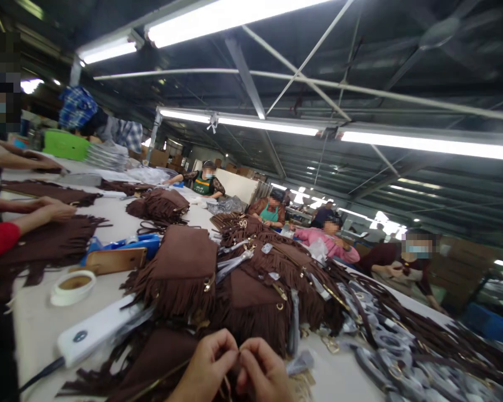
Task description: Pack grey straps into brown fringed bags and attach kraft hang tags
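Note:
My left hand (212, 363) and my right hand (260, 371) meet at the bottom middle, thumbs and fingertips pinched close together. What they pinch is small and mostly hidden by the fingers; a thin light strip shows just below them. Under and beside my left hand lies a brown fringed bag (159, 357) with a gold zip. Just beyond my hands, a stack of brown fringed bags (188, 257) covers the table, some with gold rings and plastic-wrapped parts.
On the left are a roll of white tape (72, 287), a phone in a tan case (115, 260), a blue tape dispenser (128, 243) and a white corded device (94, 329). Wrapped straps and rings (394, 346) pile up at right. Co-workers sit around the table (33, 312); one's hands (52, 211) are near left.

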Tool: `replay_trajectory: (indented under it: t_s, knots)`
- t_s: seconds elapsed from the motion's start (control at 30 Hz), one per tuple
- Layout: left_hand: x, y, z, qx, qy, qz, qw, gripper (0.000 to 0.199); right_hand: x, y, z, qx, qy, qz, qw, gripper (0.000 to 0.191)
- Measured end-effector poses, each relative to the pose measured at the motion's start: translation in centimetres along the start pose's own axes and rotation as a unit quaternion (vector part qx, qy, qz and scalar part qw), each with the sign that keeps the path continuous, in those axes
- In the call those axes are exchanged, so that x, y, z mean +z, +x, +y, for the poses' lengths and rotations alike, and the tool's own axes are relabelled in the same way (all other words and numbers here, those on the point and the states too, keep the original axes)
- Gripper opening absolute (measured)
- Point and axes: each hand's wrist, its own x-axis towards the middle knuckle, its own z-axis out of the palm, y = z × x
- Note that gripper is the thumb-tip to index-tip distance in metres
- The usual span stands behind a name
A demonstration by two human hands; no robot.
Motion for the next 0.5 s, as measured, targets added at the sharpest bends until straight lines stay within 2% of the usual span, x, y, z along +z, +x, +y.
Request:
replay_trajectory:
  t_s: [0.07,0.2,0.5]
  knots:
    - [0.0,-0.3,0.5,0.007,0.005,0.001,1.0,0.018,-0.3,-0.5,-1.1,0.03,0.041,-0.019,0.998,0.04]
    - [-0.1,-0.2,0.5,0.006,0.005,-0.018,1.0,0.015,-0.5,-0.6,-1.7,0.059,0.093,-0.008,0.994,0.036]
    - [-0.1,-0.2,0.7,0.0,0.011,-0.03,1.0,0.012,-0.2,-0.5,-1.4,0.07,0.094,-0.004,0.993,0.037]
